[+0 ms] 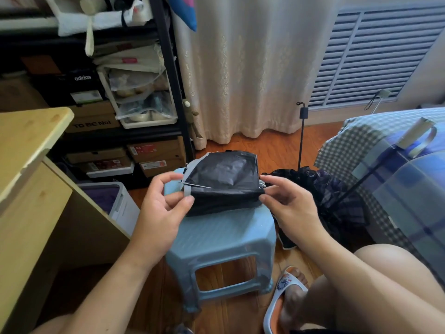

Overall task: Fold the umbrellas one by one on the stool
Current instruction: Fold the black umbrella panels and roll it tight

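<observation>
A collapsed black umbrella [224, 186] with grey edging lies across the top of a light blue plastic stool [224, 239]. My left hand [163, 203] pinches its left end, thumb on top near a grey strap and a thin metal rib. My right hand [286, 201] grips its right end with fingertips at the rib tips. A second dark umbrella [320, 189], unfolded and crumpled with its shaft standing up, rests on the floor right of the stool. A third blue umbrella [409, 169] with a pale handle lies on the bed.
A wooden desk [31, 150] stands at left. Black shelves [134, 97] hold shoe boxes and bins behind it. A checked bed [356, 141] fills the right. Curtains [252, 68] hang at the back. My slippered foot [286, 295] rests on the wood floor near the stool.
</observation>
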